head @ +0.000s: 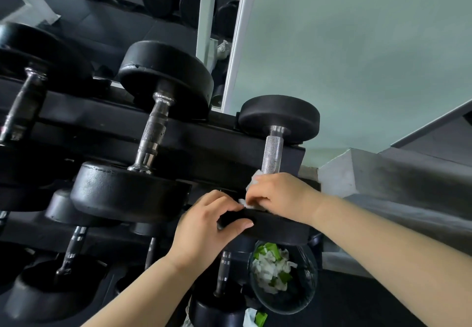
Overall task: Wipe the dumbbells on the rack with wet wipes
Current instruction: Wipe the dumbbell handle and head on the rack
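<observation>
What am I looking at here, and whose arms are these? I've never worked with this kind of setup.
There is no machine here. This is a single picture from a wide-angle camera worn on a person's head, looking down at their own bare hands. In front stands a black rack loaded with dumbbells. The left hand grips the near head of the rightmost dumbbell. The right hand holds a white wet wipe at the foot of its handle. Below, a dark bin holds white and green scraps, probably used wipes.
</observation>
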